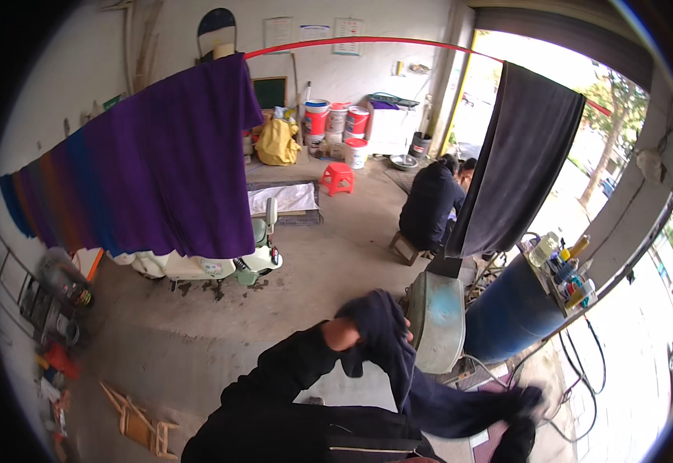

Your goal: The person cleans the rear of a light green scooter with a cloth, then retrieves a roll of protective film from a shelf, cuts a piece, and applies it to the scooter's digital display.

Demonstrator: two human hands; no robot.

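A dark navy cloth [460,405] is stretched between my hands in front of my body. My left hand [341,335] is raised near the middle of the view, closed on one end, with cloth bunched over and around the fingers. The other end runs low to the right, where my right hand [539,395] grips it; that hand is blurred by motion and partly covered by the cloth. A red line [367,39] spans the room ahead. On it hang a purple towel with striped end [174,162] at left and a dark grey towel [518,154] at right.
A metal box-like machine [435,320] and a blue barrel [510,309] topped with bottles stand at right, with hoses beside them. Someone in dark clothes [429,202] sits on a low stool. A scooter [197,266], red stool [338,177] and wooden chair [137,424] are leftward.
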